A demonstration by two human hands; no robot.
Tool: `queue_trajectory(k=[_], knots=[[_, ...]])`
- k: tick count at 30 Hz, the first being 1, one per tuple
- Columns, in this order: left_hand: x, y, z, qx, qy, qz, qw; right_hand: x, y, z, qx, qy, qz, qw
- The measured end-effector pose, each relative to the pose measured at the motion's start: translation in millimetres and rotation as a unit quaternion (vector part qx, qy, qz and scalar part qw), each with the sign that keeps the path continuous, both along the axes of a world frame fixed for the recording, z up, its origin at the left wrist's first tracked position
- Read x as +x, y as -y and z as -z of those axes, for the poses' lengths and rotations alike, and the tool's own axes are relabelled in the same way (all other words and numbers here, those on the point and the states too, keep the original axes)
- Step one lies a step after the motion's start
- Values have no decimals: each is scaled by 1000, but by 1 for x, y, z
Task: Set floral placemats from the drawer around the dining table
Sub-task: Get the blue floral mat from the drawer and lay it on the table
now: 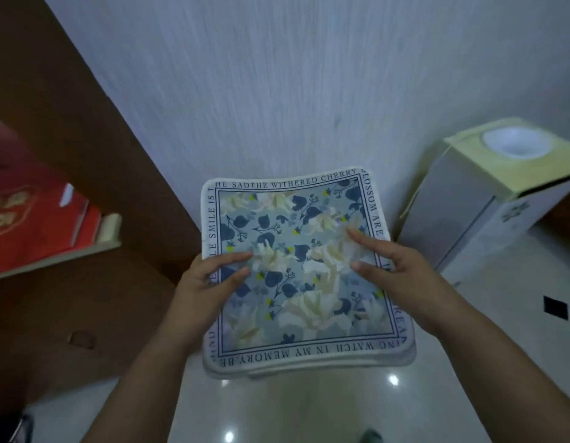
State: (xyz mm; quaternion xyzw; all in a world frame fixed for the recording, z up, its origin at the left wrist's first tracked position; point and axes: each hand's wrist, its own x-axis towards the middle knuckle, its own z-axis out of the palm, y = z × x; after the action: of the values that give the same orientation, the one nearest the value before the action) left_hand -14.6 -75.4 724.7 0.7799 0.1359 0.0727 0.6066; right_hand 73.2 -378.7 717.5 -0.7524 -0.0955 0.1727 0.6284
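Both hands, left (210,276) and right (402,266), grip placemat stack (296,273) side edges; floor (293,410) below

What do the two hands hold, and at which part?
A stack of floral placemats: left hand grips its left edge, right hand its right edge.

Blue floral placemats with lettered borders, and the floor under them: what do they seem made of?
The blue floral placemats look like soft printed fabric, matte, with thick rounded edges that sag; left hand and right hand hold the stack. The pale glossy floor looks like polished tile or stone: it mirrors ceiling lights.
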Motion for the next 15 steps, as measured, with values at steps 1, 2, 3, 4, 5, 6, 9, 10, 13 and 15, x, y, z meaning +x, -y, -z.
queue_trajectory(k=[1, 2, 3, 4, 5, 6, 9, 10, 13, 15], knots=[[3, 9, -13, 16, 10, 0, 1000, 4, 8, -12, -27, 25, -4, 999], [8, 17, -23, 37, 23, 0, 999, 9, 17, -23, -48, 47, -6, 998], [12, 26, -31, 60, 32, -1, 998, 14, 26, -32, -54, 60, -2, 997], [17, 34, -36, 80, 34, -4, 996, 18, 34, -39, -46, 68, 8, 997], [22, 44, -41, 94, 35, -7, 995, 20, 42, -46, -34, 75, 17, 996], [26, 52, -44, 102, 38, -6, 994, 22, 50, -50, -30, 80, 25, 996], [37, 78, -50, 97, 57, 0, 994, 24, 74, -62, -50, 104, 40, 993], [41, 85, -52, 90, 59, 6, 994, 23, 83, -65, -54, 107, 51, 991], [56, 106, -57, 84, 60, 40, 994, 21, 110, -70, -62, 105, 91, 988], [71, 122, -60, 96, 58, 60, 992, 20, 128, -69, -76, 106, 117, 985]])
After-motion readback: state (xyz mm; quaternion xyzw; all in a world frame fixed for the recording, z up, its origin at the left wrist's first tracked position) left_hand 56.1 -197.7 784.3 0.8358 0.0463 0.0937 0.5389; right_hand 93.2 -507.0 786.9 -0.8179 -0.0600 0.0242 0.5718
